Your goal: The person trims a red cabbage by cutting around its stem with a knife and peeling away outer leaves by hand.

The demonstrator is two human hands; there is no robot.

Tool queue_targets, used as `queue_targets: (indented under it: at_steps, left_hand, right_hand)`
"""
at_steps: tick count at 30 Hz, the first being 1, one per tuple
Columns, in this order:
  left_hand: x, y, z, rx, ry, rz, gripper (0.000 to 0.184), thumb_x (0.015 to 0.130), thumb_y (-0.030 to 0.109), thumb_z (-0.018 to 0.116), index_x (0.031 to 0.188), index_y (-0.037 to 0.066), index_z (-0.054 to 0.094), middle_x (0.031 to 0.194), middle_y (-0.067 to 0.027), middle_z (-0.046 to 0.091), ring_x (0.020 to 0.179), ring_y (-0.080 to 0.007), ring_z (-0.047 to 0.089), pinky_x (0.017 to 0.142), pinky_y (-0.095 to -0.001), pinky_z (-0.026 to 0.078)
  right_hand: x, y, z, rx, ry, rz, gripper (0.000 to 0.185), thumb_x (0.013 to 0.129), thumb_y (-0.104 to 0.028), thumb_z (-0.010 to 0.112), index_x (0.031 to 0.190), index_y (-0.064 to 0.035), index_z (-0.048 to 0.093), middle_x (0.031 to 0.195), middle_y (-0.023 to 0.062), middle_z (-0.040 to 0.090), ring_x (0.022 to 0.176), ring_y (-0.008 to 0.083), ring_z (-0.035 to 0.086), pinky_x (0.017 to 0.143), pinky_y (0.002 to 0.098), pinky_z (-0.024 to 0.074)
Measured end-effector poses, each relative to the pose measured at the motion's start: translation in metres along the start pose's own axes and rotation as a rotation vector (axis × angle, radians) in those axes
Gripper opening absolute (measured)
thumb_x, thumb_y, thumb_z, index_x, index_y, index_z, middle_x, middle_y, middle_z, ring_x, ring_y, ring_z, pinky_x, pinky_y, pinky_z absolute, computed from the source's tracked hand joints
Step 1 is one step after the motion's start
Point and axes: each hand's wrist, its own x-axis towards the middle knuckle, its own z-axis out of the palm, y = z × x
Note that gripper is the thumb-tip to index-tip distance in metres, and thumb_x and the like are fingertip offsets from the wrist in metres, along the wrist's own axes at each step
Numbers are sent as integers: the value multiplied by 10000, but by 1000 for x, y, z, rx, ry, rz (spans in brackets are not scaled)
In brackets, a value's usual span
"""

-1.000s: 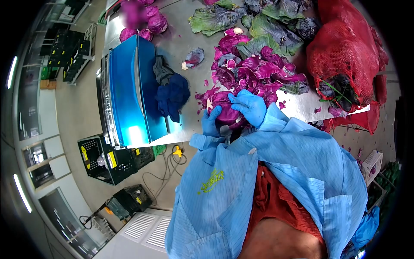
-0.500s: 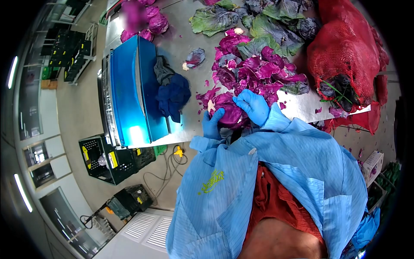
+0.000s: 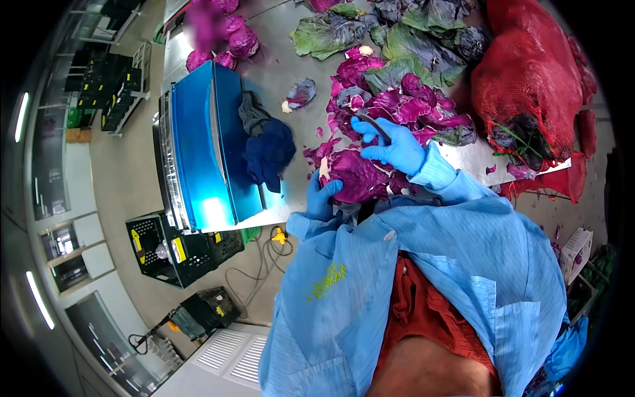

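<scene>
A red cabbage head (image 3: 357,175) with a pale cut stem end lies at the near edge of the metal table. My left hand (image 3: 323,197), in a blue glove, grips its left side with the thumb on top. Just above the cabbage, my right hand (image 3: 397,149), gloved too, is closed around a slim dark knife (image 3: 374,126); most of its blade cannot be made out. Loose purple cabbage leaves (image 3: 420,109) are heaped beyond my right hand. A single trimmed leaf (image 3: 301,92) with a pale stub rests farther left on the metal.
To the left stands a blue box-shaped device (image 3: 228,145) with dark cloths (image 3: 268,149) beside it. Red net sacks (image 3: 529,79) occupy the right. Large green outer leaves (image 3: 423,49) and more cabbages (image 3: 241,40) lie at the back. Crates (image 3: 155,248) and a cable are on the floor.
My right hand has lifted off the cabbage and turned, bringing the dark knife into view. The cabbage shows more of its top, and my left hand still holds its left side.
</scene>
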Motion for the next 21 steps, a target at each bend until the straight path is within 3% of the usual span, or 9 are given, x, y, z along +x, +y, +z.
queue_targets:
  at_steps: [3, 6, 7, 13, 17, 21]
  left_hand:
    - [3, 13, -2, 67, -213, -26, 770, 665, 95, 803, 1325, -7, 421, 1232, -116, 561, 1126, -243, 551, 972, -373, 441]
    - [4, 19, -5, 120, -297, -53, 805, 642, 105, 829, 1328, -4, 422, 1237, -108, 556, 1130, -229, 544, 984, -365, 426]
    - [4, 20, -6, 142, -294, -75, 815, 634, 109, 837, 1328, -5, 423, 1239, -104, 554, 1131, -223, 541, 987, -365, 421]
    - [3, 21, -10, 216, -320, -143, 880, 584, 125, 873, 1328, -13, 424, 1242, -85, 545, 1147, -206, 516, 998, -352, 400]
    - [3, 18, -14, 297, -392, -154, 964, 535, 135, 893, 1346, -27, 398, 1269, -88, 523, 1164, -210, 500, 1014, -344, 377]
    - [3, 10, -23, 193, -332, -44, 994, 542, 141, 886, 1373, -23, 366, 1316, -110, 498, 1203, -229, 485, 1035, -363, 367]
  right_hand:
    - [1, -17, 4, -324, -246, -186, 562, 714, -207, 774, 1239, -116, 596, 901, 74, 590, 676, 194, 549, 649, 310, 468]
    - [6, -2, 11, -261, -312, -343, 492, 737, -209, 745, 1200, -105, 618, 855, 84, 586, 692, 228, 567, 665, 325, 476]
    - [9, 2, 10, -244, -288, -424, 343, 761, -193, 708, 1079, -76, 659, 830, 107, 586, 737, 271, 593, 678, 351, 483]
    - [14, 4, 6, -331, -345, -396, 170, 830, -185, 621, 917, -41, 646, 859, 144, 584, 830, 339, 601, 720, 409, 483]
    - [41, 14, -14, -350, -64, -407, 156, 837, -129, 616, 961, -43, 660, 873, 148, 621, 817, 341, 609, 734, 390, 491]
    - [34, 8, -18, -193, -104, -93, 381, 822, -216, 689, 1161, -58, 620, 847, 115, 655, 748, 182, 628, 691, 332, 506]
